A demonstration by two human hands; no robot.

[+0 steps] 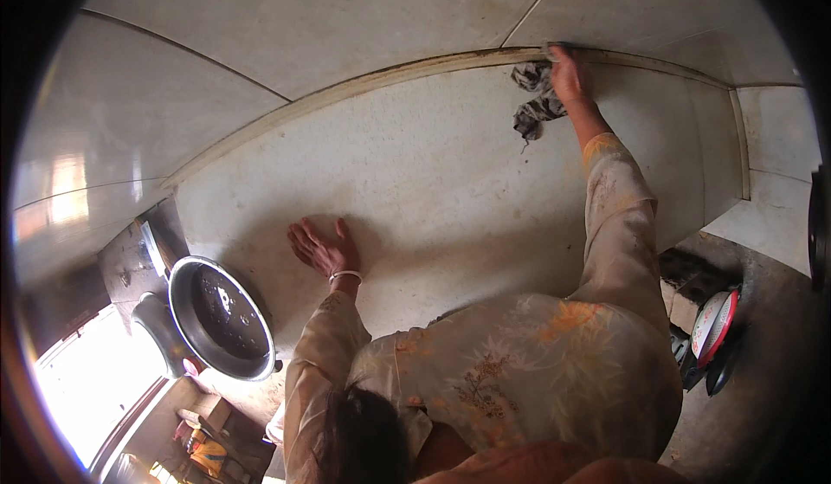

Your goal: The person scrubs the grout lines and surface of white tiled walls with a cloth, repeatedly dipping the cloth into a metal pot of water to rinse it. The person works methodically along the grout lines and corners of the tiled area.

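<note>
My left hand (324, 247) rests palm down on a pale, stained countertop (428, 172), fingers spread, a white bangle (345, 277) around its wrist. At the far side, my right hand (572, 80), slightly blurred, grips a crumpled grey-and-black patterned cloth (537, 108). Its fingertips reach the narrow ledge (448, 65) where the countertop meets the tiled wall (363, 10). Part of the cloth spills out to the left of the hand onto the countertop; the part under the fingers is hidden.
A metal basin (224, 328) holding dark water stands beyond the countertop's left end, beside another rounded vessel (156, 328). A bright window (97, 386) lies at lower left. At right, below the edge, sit a red-rimmed colander (714, 328) and dark pans (720, 370).
</note>
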